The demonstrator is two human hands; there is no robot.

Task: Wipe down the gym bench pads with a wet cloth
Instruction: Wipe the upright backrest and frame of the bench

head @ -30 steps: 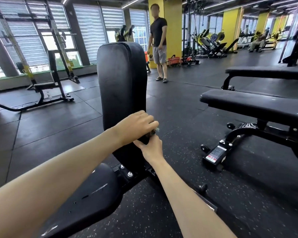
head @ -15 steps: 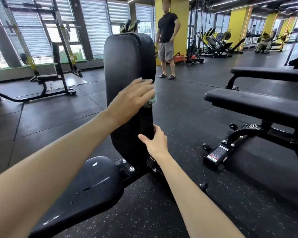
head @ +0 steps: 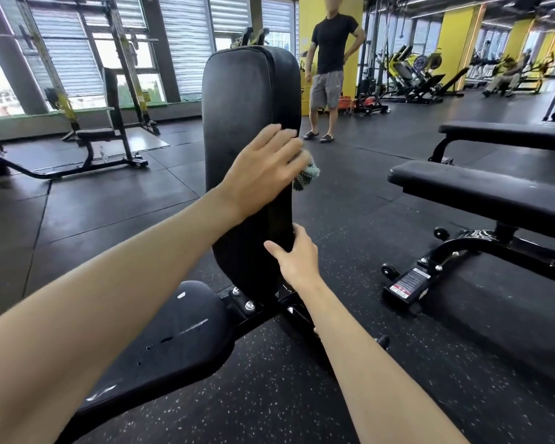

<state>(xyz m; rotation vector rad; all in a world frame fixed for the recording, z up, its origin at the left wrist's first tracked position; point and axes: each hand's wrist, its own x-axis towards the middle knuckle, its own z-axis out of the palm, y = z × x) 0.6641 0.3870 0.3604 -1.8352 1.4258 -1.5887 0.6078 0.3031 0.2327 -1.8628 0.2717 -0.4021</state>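
Head view: back pad stands upright; left grip presses cloth flat-fingered, right grip clasps pad's edge.

A commercial gym is shown. The floor is laid with black speckled rubber tiles. In the foreground an adjustable bench is seen, with its upright back pad and seat pad in black vinyl. Two flat benches, the near one and the far one, are set at the right on black steel frames with small wheels; a warning label is fixed to one foot. A rack with a built-in seat is placed before tall windows with blinds. Yellow-framed weight machines are ranged by yellow pillars at the back. A person in T-shirt and shorts is seen standing on the floor.
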